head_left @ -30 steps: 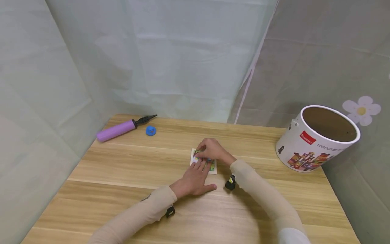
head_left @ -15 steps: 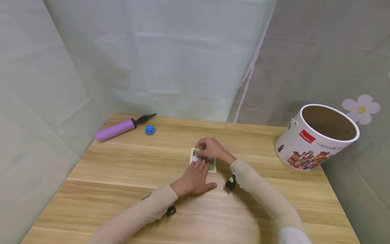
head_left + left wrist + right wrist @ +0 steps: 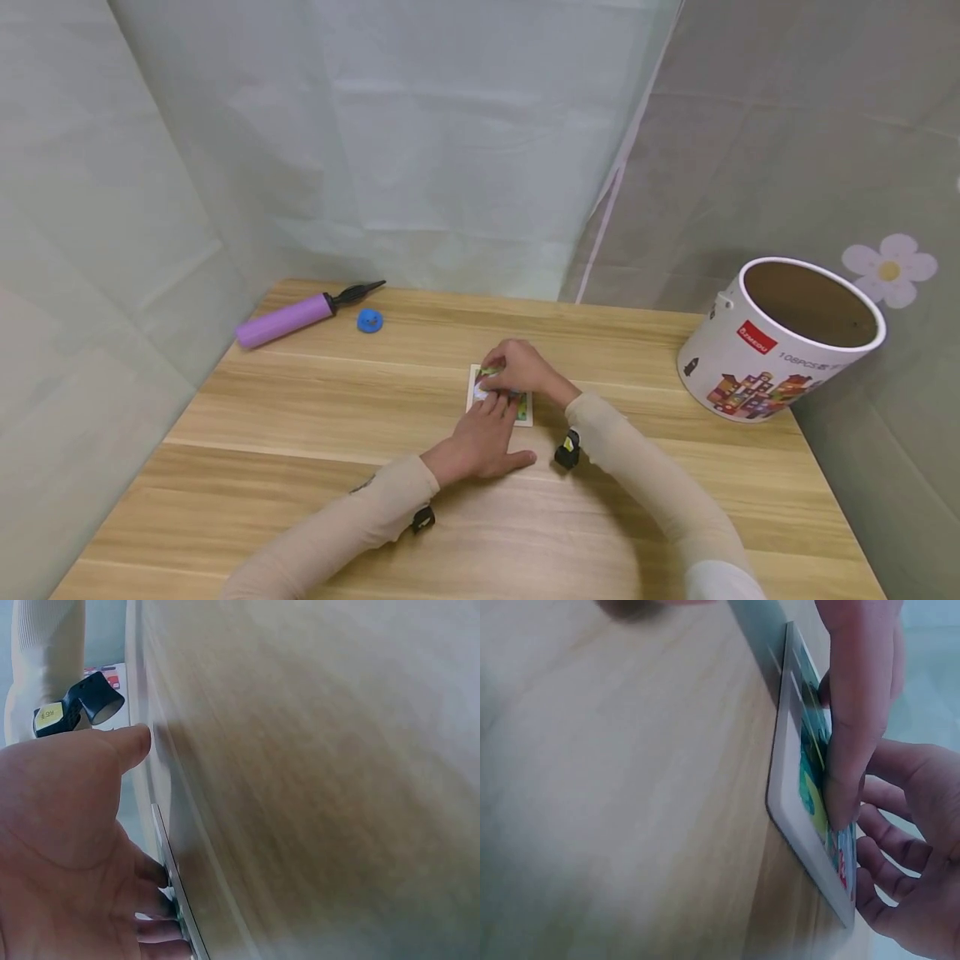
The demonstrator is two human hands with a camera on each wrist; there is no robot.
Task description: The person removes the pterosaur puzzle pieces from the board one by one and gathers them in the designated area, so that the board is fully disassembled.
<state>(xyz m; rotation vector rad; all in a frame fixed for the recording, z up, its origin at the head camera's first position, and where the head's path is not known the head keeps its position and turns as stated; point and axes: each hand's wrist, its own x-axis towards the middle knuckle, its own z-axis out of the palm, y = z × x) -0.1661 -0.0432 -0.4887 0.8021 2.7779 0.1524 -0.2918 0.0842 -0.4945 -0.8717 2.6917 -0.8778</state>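
A small flat picture board with a white border and colourful print lies on the wooden table, partly covered by both hands. My left hand rests its straight fingers on the board's near part, its thumb spread out to the right over the table. Over the far part, my right hand has bent fingers. In the right wrist view, the curled fingertips of the right hand meet the board's picture beside the left fingers. Whether anything is pinched under them is hidden.
A purple hand pump with a black nozzle lies at the back left, beside a small blue toy duck. A large white printed bucket stands at the back right. Pale cloth walls border the table.
Both hands stay over the board. The right fingers shift slightly on the picture, and the left fingers draw back a little. Board, pump, duck and bucket have not moved.
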